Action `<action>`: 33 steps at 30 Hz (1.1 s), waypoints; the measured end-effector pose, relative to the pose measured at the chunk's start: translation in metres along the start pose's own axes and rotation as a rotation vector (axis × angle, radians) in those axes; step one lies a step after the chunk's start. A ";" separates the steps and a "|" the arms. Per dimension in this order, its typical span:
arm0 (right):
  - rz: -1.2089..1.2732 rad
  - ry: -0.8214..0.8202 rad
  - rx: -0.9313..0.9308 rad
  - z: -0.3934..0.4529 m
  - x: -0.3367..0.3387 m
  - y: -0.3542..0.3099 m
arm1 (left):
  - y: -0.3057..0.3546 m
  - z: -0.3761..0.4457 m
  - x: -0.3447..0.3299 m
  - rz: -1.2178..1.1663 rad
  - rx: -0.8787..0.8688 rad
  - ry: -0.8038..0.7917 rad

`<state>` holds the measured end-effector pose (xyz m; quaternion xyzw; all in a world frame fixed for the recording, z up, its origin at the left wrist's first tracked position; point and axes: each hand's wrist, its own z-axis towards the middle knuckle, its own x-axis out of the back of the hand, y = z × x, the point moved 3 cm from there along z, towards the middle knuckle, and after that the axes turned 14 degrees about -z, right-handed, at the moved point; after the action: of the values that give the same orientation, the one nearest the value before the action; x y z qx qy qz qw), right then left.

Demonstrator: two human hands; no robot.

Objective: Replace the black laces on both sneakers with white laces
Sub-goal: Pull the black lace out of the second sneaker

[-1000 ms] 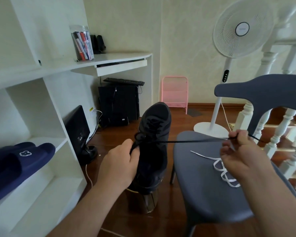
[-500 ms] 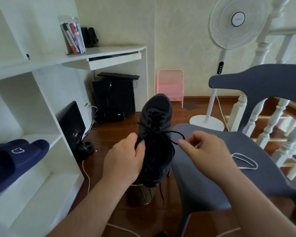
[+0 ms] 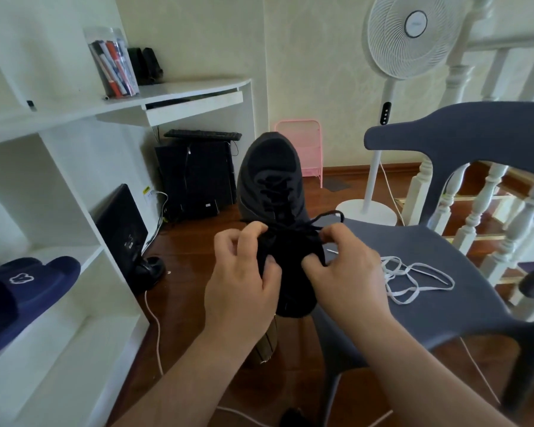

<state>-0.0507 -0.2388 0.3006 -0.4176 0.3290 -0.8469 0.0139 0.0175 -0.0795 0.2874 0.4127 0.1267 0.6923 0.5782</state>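
Beside blue chair (image 3: 444,303), my right hand (image 3: 346,272) is rejoining left hand (image 3: 244,278); both pinching black lace (image 3: 293,228) on sneaker (image 3: 272,180), loosening continuing.

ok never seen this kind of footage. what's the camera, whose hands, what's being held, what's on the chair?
There is no machine here. A person wears one wide-angle camera on the head, looking forward and down, so the arms at the bottom are their own. The left hand and the right hand both grip a black sneaker, held toe-away, and each pinches part of its black lace near the top eyelets. Loose white laces lie on the seat of the grey-blue chair. A white fan stands behind on the wooden floor.
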 end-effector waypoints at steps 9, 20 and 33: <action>-0.158 0.109 0.096 -0.004 0.000 0.002 | 0.005 0.007 0.008 0.012 -0.097 -0.024; -0.082 0.123 -0.045 0.015 0.014 0.039 | -0.034 0.018 0.030 -0.977 0.580 0.015; 0.050 0.134 -0.038 0.008 0.031 0.037 | -0.122 0.003 0.033 -0.735 1.321 0.055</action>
<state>-0.0741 -0.2813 0.3052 -0.3519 0.3558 -0.8658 0.0052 0.1045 -0.0139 0.2237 0.5873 0.6589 0.2451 0.4010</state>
